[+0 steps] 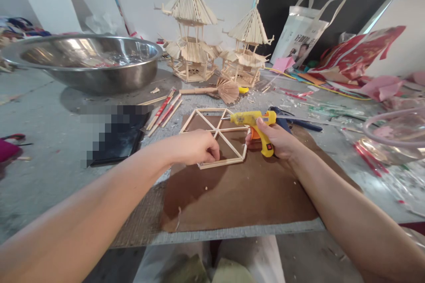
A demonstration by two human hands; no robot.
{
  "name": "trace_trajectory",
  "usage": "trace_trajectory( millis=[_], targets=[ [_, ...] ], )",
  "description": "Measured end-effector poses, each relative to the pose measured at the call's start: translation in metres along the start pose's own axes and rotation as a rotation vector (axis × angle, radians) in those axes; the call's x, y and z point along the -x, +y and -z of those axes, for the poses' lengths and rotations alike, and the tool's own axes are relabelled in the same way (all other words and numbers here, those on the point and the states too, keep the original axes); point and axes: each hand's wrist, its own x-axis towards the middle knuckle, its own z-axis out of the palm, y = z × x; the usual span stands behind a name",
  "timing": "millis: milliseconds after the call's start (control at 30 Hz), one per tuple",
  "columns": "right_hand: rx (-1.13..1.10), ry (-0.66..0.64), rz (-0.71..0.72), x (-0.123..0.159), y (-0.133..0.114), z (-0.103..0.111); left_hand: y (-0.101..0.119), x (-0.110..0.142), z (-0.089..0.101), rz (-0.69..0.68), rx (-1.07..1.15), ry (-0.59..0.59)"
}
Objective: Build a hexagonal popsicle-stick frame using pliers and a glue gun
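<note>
A hexagonal frame of pale wooden sticks (229,144), with spokes meeting at its centre, lies on a brown sheet (245,199). My left hand (199,147) is over the frame's near left part, its fingers curled in and pressed together. Whatever those fingers hold, if anything, is hidden. On the right, my right hand (274,139) grips a yellow hot glue gun (252,119) with an orange trigger. The gun's nozzle points left, above the far right side of the frame. A clear glue stick sticks out of the gun's back end.
Two stick pagodas (192,55) stand at the back. A large metal basin (99,62) is at left, near a dark tablet-like object (126,137). Packs of sticks (166,110) lie beyond the sheet. Blue-handled pliers (285,117) rest behind the gun; a white bag (299,31) stands back right.
</note>
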Motion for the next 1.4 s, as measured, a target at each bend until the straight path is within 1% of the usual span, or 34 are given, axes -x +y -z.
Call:
trace_trajectory(
  millis=[433, 867, 967, 1067, 1233, 1333, 1400],
  targets=[
    [0.000, -0.002, -0.027, 0.002, -0.003, -0.001, 0.003, 0.001, 0.002, 0.014, 0.022, -0.006],
    [0.012, 0.012, -0.024, 0.002, -0.002, -0.002, 0.001, 0.001, 0.003, 0.008, 0.025, -0.028],
    [0.009, 0.012, -0.024, 0.002, -0.002, -0.002, 0.001, 0.005, 0.008, 0.003, -0.009, 0.007],
    [0.010, 0.011, -0.019, 0.002, -0.002, -0.002, 0.001, 0.008, 0.012, 0.031, -0.067, 0.059],
    [0.029, 0.002, -0.016, 0.001, -0.001, 0.000, -0.001, 0.009, 0.013, 0.147, -0.080, -0.020],
    [0.035, -0.015, -0.018, 0.001, -0.001, 0.000, -0.003, 0.008, 0.011, 0.236, -0.119, -0.015],
    [0.042, -0.022, -0.013, 0.001, 0.000, 0.001, -0.004, 0.007, 0.010, 0.270, -0.138, -0.002]
  ],
)
